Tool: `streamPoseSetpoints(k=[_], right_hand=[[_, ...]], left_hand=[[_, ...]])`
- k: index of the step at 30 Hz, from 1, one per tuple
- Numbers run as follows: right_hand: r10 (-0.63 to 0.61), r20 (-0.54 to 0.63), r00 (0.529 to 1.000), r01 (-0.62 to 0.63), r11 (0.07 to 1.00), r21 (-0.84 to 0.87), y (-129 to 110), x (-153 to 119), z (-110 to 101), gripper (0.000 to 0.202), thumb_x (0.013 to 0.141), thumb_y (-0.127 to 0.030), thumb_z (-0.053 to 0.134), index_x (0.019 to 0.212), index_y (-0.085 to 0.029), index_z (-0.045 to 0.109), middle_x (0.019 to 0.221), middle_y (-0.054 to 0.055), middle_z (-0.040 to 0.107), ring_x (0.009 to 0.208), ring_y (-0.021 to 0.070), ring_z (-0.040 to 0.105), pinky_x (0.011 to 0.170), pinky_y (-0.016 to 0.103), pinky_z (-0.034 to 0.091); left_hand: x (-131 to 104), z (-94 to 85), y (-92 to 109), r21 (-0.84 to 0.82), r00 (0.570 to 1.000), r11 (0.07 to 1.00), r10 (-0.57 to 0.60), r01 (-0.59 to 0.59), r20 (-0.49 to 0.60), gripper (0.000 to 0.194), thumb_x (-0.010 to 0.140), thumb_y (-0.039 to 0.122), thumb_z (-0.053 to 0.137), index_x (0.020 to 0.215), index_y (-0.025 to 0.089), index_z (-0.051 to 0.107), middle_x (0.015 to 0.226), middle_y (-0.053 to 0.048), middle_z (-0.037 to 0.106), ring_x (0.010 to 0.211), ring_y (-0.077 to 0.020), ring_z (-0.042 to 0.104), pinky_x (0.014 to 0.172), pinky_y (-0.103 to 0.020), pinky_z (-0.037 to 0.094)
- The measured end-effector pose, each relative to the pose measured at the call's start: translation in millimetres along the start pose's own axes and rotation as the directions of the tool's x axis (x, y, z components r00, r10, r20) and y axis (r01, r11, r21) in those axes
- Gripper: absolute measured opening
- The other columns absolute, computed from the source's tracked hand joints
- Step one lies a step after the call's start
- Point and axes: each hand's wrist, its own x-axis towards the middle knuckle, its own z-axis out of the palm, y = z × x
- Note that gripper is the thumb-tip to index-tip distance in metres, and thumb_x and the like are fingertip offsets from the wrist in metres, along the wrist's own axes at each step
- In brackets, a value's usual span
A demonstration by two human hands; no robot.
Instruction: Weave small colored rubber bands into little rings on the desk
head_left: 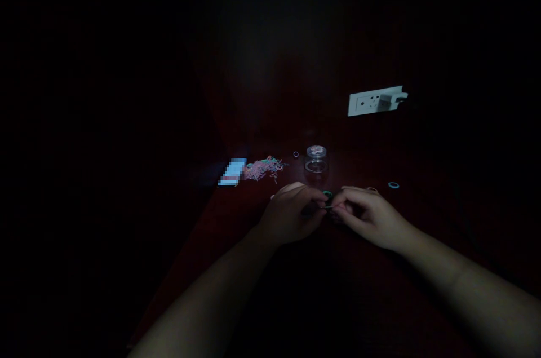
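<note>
In the dim head view, my left hand [293, 211] and my right hand [367, 214] meet over the dark red table, fingertips close together. Both pinch a small thin light item [327, 207] stretched between them, too small and dark to name. Just behind the fingertips lies a green band [327, 193]. A pinkish band [372, 189] shows partly behind my right hand. Beyond the hands stands a clear jar [316, 166] with a patterned lid.
Left of the jar is a pile of small coloured bands [264, 168], beside a lit, pixelated screen [233, 172]. A small ring [296, 154] lies near the jar; a teal band [393, 185] lies right. A socket panel [367, 103] with a plug is on the wall.
</note>
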Motion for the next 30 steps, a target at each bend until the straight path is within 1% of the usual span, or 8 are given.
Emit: streamPoseSetpoints(k=[4, 10, 13, 18, 25, 30], right_hand=[[-0.008, 0.001, 1.0, 0.008, 1.0, -0.007, -0.1, 0.2, 0.7, 0.013, 0.091, -0.024, 0.056, 0.083, -0.018, 0.064, 0.066, -0.001, 0.055, 0.055, 0.0113, 0.05, 0.053, 0.024, 0.04], [-0.023, 0.012, 1.0, 0.023, 0.999, -0.024, 0.2, -0.3, 2.2, 0.009, 0.09, -0.022, 0.057, 0.084, -0.019, 0.063, 0.068, -0.001, 0.055, 0.057, 0.0113, 0.051, 0.055, 0.024, 0.041], [-0.023, 0.019, 1.0, 0.024, 0.998, -0.05, -1.2, 0.0, 1.5, 0.008, 0.089, -0.022, 0.058, 0.083, -0.019, 0.063, 0.068, -0.001, 0.056, 0.058, 0.0117, 0.052, 0.055, 0.024, 0.041], [-0.038, 0.023, 0.999, 0.04, 0.994, -0.098, -3.9, 1.1, 0.2, 0.007, 0.087, -0.021, 0.059, 0.081, -0.02, 0.061, 0.07, 0.0, 0.057, 0.06, 0.0123, 0.054, 0.058, 0.025, 0.041], [-0.035, 0.052, 0.998, 0.041, 0.993, -0.113, -1.6, 0.1, 2.2, 0.006, 0.087, -0.02, 0.058, 0.084, -0.02, 0.062, 0.072, 0.0, 0.057, 0.062, 0.0128, 0.053, 0.059, 0.025, 0.041], [-0.033, 0.04, 0.999, 0.036, 0.995, -0.091, 0.4, -1.4, 1.8, 0.007, 0.087, -0.019, 0.058, 0.081, -0.02, 0.06, 0.071, -0.001, 0.055, 0.061, 0.0124, 0.051, 0.057, 0.025, 0.04]], left_hand=[[0.6, 0.8, 1.8, -0.017, 1.0, 1.0, -0.005, 0.006, 0.009, 0.022, 0.084, 0.024, 0.064, 0.104, 0.023, 0.058, 0.092, 0.0, 0.071, 0.087, -0.0174, 0.064, 0.079, -0.034, 0.051], [1.3, 3.4, 2.8, -0.027, 0.999, 0.999, -0.033, 0.033, 0.014, 0.021, 0.084, 0.021, 0.063, 0.104, 0.023, 0.058, 0.09, 0.0, 0.072, 0.087, -0.0173, 0.064, 0.08, -0.034, 0.051], [1.5, 3.7, 3.4, -0.033, 0.998, 0.998, -0.05, 0.051, 0.032, 0.021, 0.083, 0.02, 0.062, 0.103, 0.023, 0.059, 0.09, 0.0, 0.072, 0.087, -0.0178, 0.065, 0.08, -0.034, 0.052], [0.0, 5.4, 2.3, -0.045, 0.999, 0.998, -0.047, 0.048, 0.025, 0.023, 0.082, 0.019, 0.063, 0.104, 0.023, 0.058, 0.087, 0.001, 0.072, 0.084, -0.0166, 0.064, 0.079, -0.033, 0.052], [-3.3, 9.0, 0.3, -0.127, 0.988, 0.98, -0.154, 0.153, 0.0, 0.024, 0.079, 0.021, 0.066, 0.101, 0.022, 0.058, 0.085, 0.001, 0.072, 0.081, -0.0167, 0.068, 0.075, -0.032, 0.054], [-5.0, 8.1, -0.9, -0.173, 0.979, 0.964, -0.202, 0.205, 0.035, 0.02, 0.081, 0.022, 0.066, 0.1, 0.021, 0.058, 0.085, 0.0, 0.072, 0.076, -0.0141, 0.069, 0.069, -0.028, 0.055]])
